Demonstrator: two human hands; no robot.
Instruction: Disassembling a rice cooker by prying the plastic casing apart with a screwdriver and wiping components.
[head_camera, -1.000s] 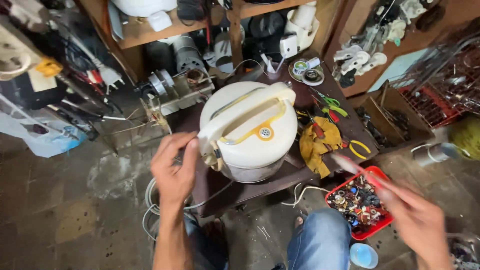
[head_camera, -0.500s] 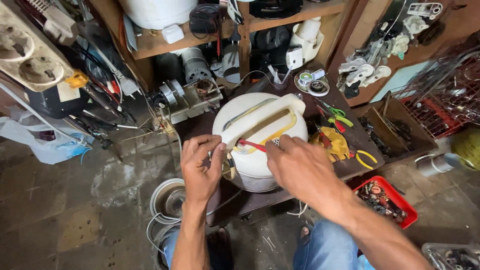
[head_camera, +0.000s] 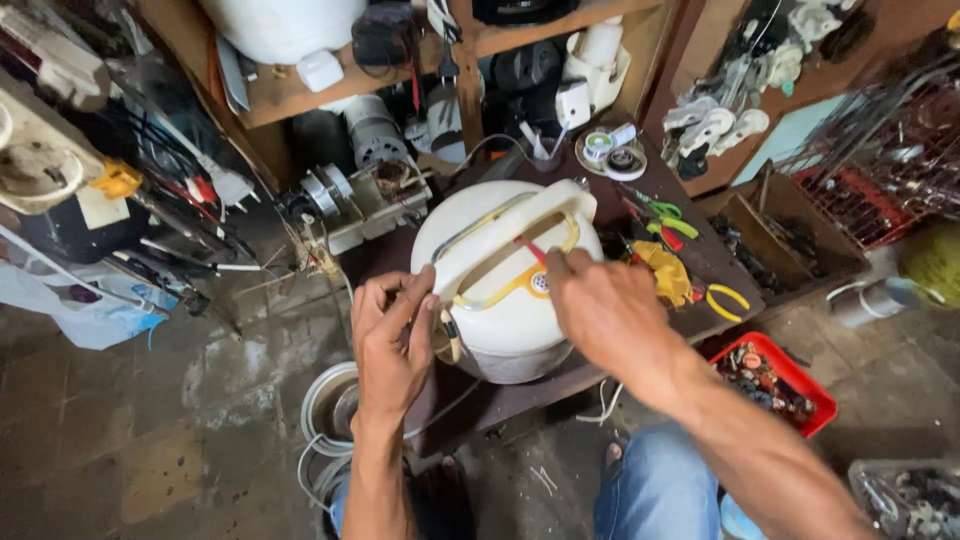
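Since a second ago my right hand (head_camera: 600, 310) has come in from the red plastic tray of small parts (head_camera: 775, 375) and now sits on top of the round white plastic cooker with its yellow-trimmed handle (head_camera: 505, 275), pinching a thin red-handled tool (head_camera: 530, 250) whose tip points into the handle's slot. My left hand (head_camera: 390, 340) presses against the cooker's left side, fingers partly spread, thumb near the handle's base; it steadies more than it grips. The cooker stands on the dark wooden workbench (head_camera: 700, 250), in its middle, near the yellow cloth (head_camera: 665, 270) and the yellow-handled pliers (head_camera: 725, 298). I judge the shell smooth, rather slippery and fairly bulky, rigid yet liable to crack at the hinge. The handle looks like the best hold, with a flat palm bracing the side.
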